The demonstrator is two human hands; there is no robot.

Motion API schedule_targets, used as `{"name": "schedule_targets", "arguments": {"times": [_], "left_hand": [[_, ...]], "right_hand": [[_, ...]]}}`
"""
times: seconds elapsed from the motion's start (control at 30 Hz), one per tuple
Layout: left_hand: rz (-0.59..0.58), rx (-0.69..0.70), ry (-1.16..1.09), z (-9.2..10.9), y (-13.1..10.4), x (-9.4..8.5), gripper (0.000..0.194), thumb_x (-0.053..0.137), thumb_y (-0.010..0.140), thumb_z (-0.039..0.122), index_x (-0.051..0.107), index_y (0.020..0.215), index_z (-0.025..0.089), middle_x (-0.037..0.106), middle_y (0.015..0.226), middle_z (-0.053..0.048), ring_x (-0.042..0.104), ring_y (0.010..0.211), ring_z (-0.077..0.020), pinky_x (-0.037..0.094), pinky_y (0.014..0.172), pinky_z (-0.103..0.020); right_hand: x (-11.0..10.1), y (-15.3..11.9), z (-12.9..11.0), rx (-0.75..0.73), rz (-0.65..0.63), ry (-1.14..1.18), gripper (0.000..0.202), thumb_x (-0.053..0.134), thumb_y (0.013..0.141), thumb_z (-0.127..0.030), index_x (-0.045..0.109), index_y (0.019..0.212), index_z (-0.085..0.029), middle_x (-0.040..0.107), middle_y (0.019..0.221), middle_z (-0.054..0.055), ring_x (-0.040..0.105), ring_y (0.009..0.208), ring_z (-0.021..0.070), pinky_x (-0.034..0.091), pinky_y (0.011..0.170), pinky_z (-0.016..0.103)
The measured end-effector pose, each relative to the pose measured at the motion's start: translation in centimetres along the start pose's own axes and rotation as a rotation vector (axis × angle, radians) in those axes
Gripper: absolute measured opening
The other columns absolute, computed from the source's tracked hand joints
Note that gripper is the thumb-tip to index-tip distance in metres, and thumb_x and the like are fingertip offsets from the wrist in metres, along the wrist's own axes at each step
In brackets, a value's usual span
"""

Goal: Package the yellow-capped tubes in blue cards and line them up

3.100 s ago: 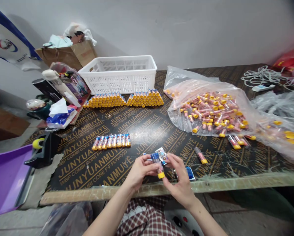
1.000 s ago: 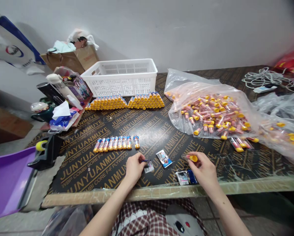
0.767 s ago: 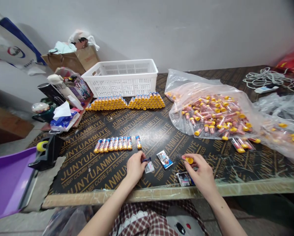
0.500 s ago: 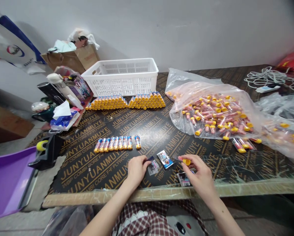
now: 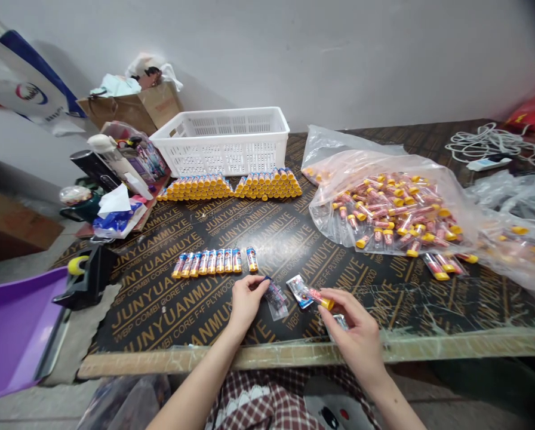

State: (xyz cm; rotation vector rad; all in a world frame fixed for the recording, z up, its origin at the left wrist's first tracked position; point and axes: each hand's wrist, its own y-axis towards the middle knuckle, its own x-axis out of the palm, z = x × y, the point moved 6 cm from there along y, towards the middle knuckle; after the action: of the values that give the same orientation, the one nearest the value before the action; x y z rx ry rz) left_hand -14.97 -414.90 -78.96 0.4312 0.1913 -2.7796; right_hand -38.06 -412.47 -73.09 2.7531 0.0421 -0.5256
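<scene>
- Yellow-capped tube [image 5: 321, 298], clear with pink contents, lies in the right hand [image 5: 356, 333] just right of the lower centre of the frame, tilted, its cap towards the lower right.
- The right hand's fingers are closed on the tube near its cap, thumb on the near side.
- The left hand [image 5: 247, 303], at the lower centre, has thumb and fingers pinched together on the dark blue end of a clear sleeve [image 5: 278, 303], which slants down to the right.
- Between the hands, flat printed packets [image 5: 298, 291] lie on the desk [image 5: 151, 313]; the tube's far end overlaps their right edge in view, and whether they touch cannot be told.
- Another packet [image 5: 340, 322] shows partly behind the right hand's thumb.
- Left of centre, a row of wrapped tubes [image 5: 208, 261] lies side by side, with a single wrapped tube [image 5: 252, 259] just right of it, set apart by a gap.
- At the upper centre, two stacks of wrapped tubes [image 5: 198, 189] sit in front of a white basket [image 5: 231, 156].
- At the right, a clear plastic bag [image 5: 384, 160] holds many unwrapped tubes [image 5: 397, 206].
</scene>
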Motion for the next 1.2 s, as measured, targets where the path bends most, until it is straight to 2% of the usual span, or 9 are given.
{"name": "schedule_targets", "arguments": {"times": [0.2,0.3,0.47,0.63,0.77,0.83,0.93,1.07,1.2], "left_hand": [[0.053,0.001,-0.013,-0.2,0.3,-0.5,0.018,0.069,0.065,0.032,0.071,0.068,0.014,0.068,0.067,-0.004,0.059,0.063,-0.0162,0.044,0.062,-0.026],[0.099,-0.006,-0.018,-0.1,0.3,-1.0,0.021,0.07,0.065,0.035,0.07,0.062,0.015,0.065,0.062,-0.002,0.056,0.061,-0.0149,0.041,0.061,-0.025],[0.197,-0.159,-0.312,-0.4,0.0,-1.8,0.032,0.071,0.064,0.045,0.071,0.063,0.013,0.064,0.057,0.0,0.051,0.056,-0.0113,0.037,0.059,-0.023],[0.173,-0.242,-0.496,0.0,-0.4,-1.3,0.033,0.077,0.057,0.043,0.07,0.063,0.011,0.063,0.056,0.0,0.048,0.054,-0.0087,0.036,0.057,-0.021],[0.139,-0.271,-0.547,0.3,-0.8,-0.6,0.034,0.078,0.056,0.043,0.067,0.061,0.011,0.059,0.054,0.002,0.045,0.052,-0.0067,0.035,0.054,-0.02],[0.098,-0.286,-0.584,0.7,-1.1,-0.2,0.034,0.078,0.057,0.042,0.066,0.065,0.012,0.06,0.059,0.002,0.048,0.055,-0.007,0.038,0.056,-0.019],[-0.067,-0.345,-0.684,1.7,-1.9,1.0,0.036,0.079,0.056,0.038,0.063,0.078,0.014,0.063,0.068,0.001,0.056,0.061,-0.0099,0.046,0.061,-0.023],[-0.241,-0.401,-0.711,3.1,-3.2,2.2,0.053,0.083,0.052,0.029,0.059,0.097,0.016,0.066,0.072,0.0,0.061,0.061,-0.0116,0.05,0.061,-0.024],[-0.462,-0.411,-0.648,4.1,-4.6,3.6,0.043,0.082,0.056,0.031,0.065,0.088,0.008,0.068,0.076,-0.007,0.061,0.061,-0.0121,0.05,0.059,-0.023]], "right_hand": [[1.8,-1.1,0.4,0.027,-0.04,0.076,0.023,0.054,0.085,-0.02,0.063,0.106,-0.026,0.058,0.11,0.008,0.059,0.097,0.0198,0.054,0.077,0.033],[2.4,-1.5,0.6,0.022,-0.06,0.045,0.026,0.053,0.086,-0.02,0.062,0.109,-0.026,0.058,0.11,0.008,0.059,0.099,0.0208,0.054,0.08,0.035],[2.5,-1.5,0.2,-0.023,-0.038,0.008,0.029,0.053,0.086,-0.018,0.061,0.112,-0.028,0.059,0.11,0.007,0.058,0.102,0.0208,0.054,0.082,0.035],[2.8,-1.2,-0.8,-0.09,-0.013,-0.03,0.029,0.053,0.085,-0.016,0.062,0.111,-0.027,0.061,0.108,0.007,0.059,0.101,0.0209,0.052,0.087,0.038],[3.6,-1.1,-1.8,-0.15,-0.082,-0.017,0.029,0.053,0.084,-0.016,0.063,0.109,-0.027,0.063,0.104,0.007,0.061,0.098,0.0206,0.053,0.086,0.037],[3.9,-1.2,-2.1,-0.172,-0.125,-0.014,0.031,0.052,0.084,-0.016,0.063,0.111,-0.027,0.063,0.106,0.007,0.061,0.099,0.0211,0.052,0.087,0.037],[4.0,-1.4,-1.8,-0.172,-0.156,0.002,0.034,0.048,0.086,-0.014,0.062,0.113,-0.028,0.062,0.108,0.007,0.061,0.1,0.0202,0.052,0.088,0.036],[3.7,-1.2,-0.9,-0.135,-0.133,-0.027,0.041,0.048,0.083,-0.012,0.056,0.12,-0.029,0.058,0.104,0.007,0.061,0.094,0.02,0.054,0.084,0.036],[3.5,-0.8,-0.7,-0.145,-0.161,-0.034,0.07,0.054,0.073,-0.01,0.033,0.137,-0.029,0.04,0.133,0.01,0.047,0.119,0.0267,0.046,0.097,0.046]]}}
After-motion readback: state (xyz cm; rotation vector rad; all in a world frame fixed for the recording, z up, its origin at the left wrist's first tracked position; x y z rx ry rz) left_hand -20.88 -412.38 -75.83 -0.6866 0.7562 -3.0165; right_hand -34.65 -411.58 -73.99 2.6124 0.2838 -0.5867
